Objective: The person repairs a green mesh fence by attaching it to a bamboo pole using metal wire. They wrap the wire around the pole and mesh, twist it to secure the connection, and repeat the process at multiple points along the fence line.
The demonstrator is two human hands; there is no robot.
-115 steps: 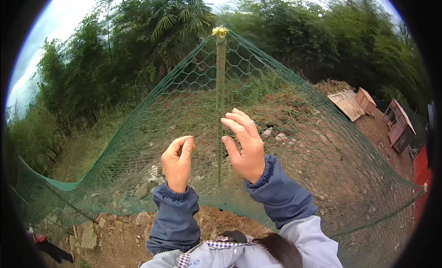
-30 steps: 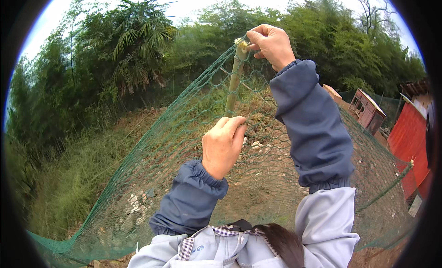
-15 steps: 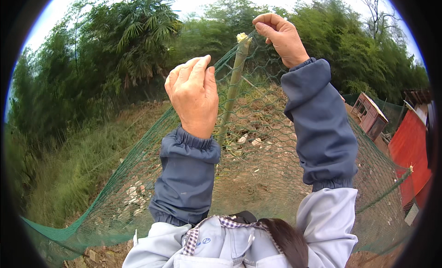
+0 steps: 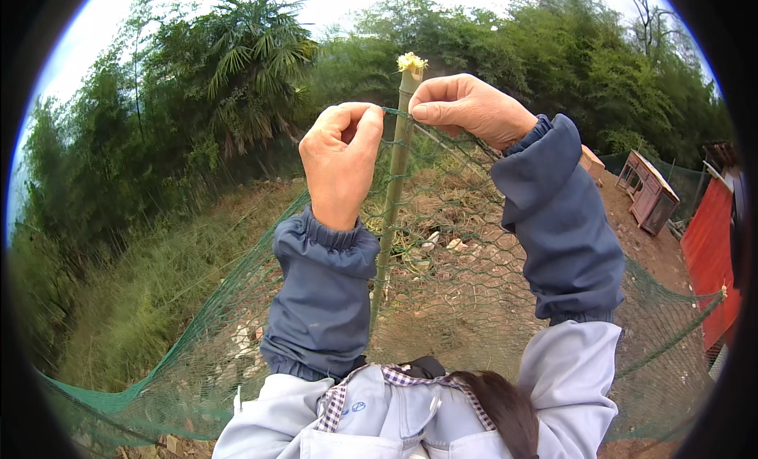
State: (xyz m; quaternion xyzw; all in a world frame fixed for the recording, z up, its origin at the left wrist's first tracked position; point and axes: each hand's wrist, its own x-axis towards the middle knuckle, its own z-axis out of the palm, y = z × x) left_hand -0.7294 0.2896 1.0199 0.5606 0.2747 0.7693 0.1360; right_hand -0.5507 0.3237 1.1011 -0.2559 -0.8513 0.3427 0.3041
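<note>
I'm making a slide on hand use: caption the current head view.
Left hand and right hand pinch the upper edge of green netting at a pole, below its pale, frayed top.

We see a green net [image 4: 474, 273] with a honeycomb pattern. The post [image 4: 392, 183] is green and a bit brown, and its top [image 4: 411, 62] is pale yellow. We see plain dark blue sleeve covers [image 4: 324, 293] and a pale blue-grey coat [image 4: 355, 431] with dark purple and white checks on its trim [image 4: 334, 406]. The hutch [image 4: 649, 192] is reddish brown, the sheet [image 4: 709, 250] bright red, the trees [image 4: 584, 76] green.
</note>
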